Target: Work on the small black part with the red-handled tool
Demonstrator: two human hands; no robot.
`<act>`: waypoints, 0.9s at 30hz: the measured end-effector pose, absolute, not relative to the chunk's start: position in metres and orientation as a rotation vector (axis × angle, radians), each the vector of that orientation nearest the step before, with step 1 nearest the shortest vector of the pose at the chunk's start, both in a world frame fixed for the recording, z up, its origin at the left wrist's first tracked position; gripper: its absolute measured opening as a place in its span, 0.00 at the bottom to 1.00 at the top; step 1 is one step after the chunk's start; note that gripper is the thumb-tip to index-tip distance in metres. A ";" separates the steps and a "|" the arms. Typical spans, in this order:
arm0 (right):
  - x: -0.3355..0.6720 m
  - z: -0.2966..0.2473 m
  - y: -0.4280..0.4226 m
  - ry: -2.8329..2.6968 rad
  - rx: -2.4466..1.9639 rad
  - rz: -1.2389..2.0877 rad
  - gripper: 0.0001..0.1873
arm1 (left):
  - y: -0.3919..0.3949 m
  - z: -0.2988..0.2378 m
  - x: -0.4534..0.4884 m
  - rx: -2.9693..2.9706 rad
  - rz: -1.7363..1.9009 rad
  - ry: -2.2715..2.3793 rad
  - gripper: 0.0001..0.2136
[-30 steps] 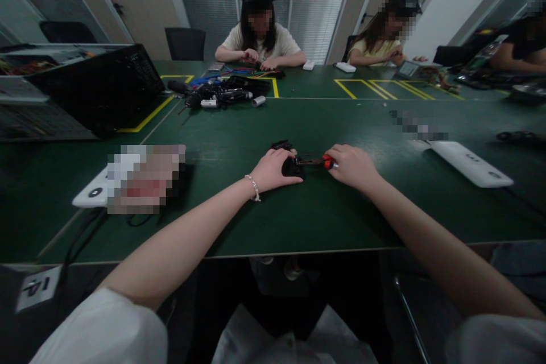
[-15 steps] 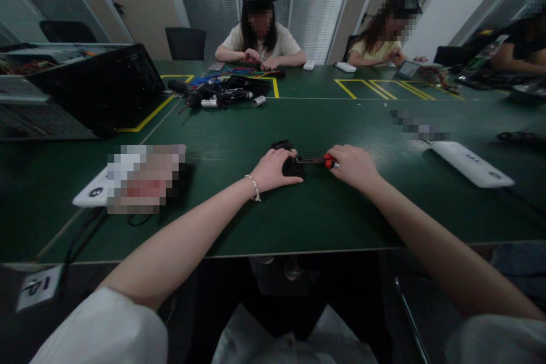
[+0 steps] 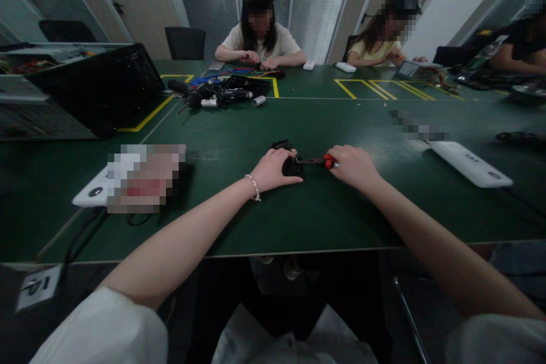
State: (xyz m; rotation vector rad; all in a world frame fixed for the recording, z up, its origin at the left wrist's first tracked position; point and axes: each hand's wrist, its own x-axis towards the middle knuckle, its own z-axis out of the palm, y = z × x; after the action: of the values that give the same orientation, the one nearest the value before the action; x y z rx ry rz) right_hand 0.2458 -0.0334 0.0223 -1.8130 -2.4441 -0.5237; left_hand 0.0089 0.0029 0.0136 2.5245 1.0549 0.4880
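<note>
A small black device (image 3: 292, 167) lies on the green table (image 3: 298, 216) straight ahead of me. My left hand (image 3: 273, 169) is wrapped round its left side and holds it down. My right hand (image 3: 353, 165) is closed on a screwdriver with a red handle (image 3: 327, 162). The screwdriver's thin shaft points left and its tip meets the black device. Another small black part (image 3: 281, 145) sits just behind my left hand's fingers.
A white flat unit (image 3: 469, 163) lies to the right, another white one (image 3: 91, 193) to the left beside a cable. A black mesh crate (image 3: 102, 85) stands at the far left. A heap of black tools and cables (image 3: 222, 92) lies mid-table. Other people work at the far side.
</note>
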 end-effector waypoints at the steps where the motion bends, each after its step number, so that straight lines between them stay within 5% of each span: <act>1: 0.246 0.023 -0.034 -2.452 -1.802 -0.531 0.10 | 0.003 0.014 0.009 2.524 0.491 1.054 0.27; 27: 0.246 0.024 -0.034 -2.485 -1.740 -0.560 0.12 | 0.006 0.009 0.008 2.543 0.500 1.029 0.27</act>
State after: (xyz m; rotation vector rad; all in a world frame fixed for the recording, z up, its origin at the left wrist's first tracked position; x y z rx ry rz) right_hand 0.2461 -0.0336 0.0238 -1.7398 -2.4852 -0.5601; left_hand 0.0083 0.0057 0.0093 2.5432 1.0285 0.5000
